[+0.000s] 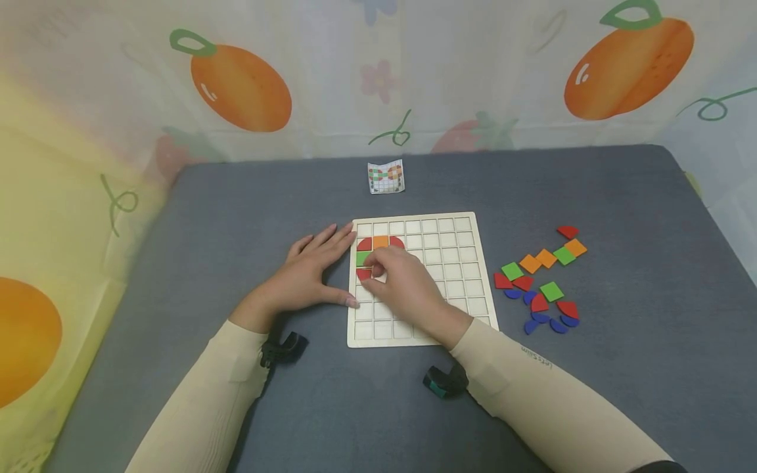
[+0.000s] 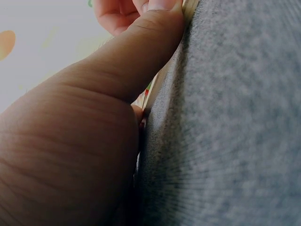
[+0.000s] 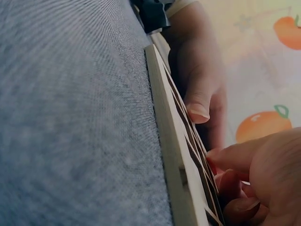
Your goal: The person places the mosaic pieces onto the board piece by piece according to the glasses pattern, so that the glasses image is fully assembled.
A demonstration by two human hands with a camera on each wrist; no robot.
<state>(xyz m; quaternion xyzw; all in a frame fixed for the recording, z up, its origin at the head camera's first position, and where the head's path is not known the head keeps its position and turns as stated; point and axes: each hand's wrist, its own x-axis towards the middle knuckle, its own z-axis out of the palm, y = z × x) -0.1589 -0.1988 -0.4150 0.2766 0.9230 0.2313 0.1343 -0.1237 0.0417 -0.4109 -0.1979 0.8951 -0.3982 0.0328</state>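
Observation:
A wooden grid board [image 1: 452,270] lies on the table in the head view. My left hand [image 1: 304,276] rests along its left edge with fingers spread and the thumb at the rim. Over the left columns, my right hand [image 1: 411,286] pinches a red quarter-circle piece [image 1: 361,275] between thumb and index finger, at a cell below the green square [image 1: 363,259]. Above sit a red quarter-circle [image 1: 364,244], an orange square [image 1: 380,242] and another red piece [image 1: 397,242]. The right hand covers several cells. In the right wrist view, its fingertips [image 3: 217,155] are at the board's surface.
Loose red, orange, green and blue pieces [image 1: 552,292] lie scattered right of the board. A small printed pattern card [image 1: 386,177] stands beyond its far edge. A fruit-patterned curtain [image 1: 331,79] hangs behind the grey table [image 1: 266,190].

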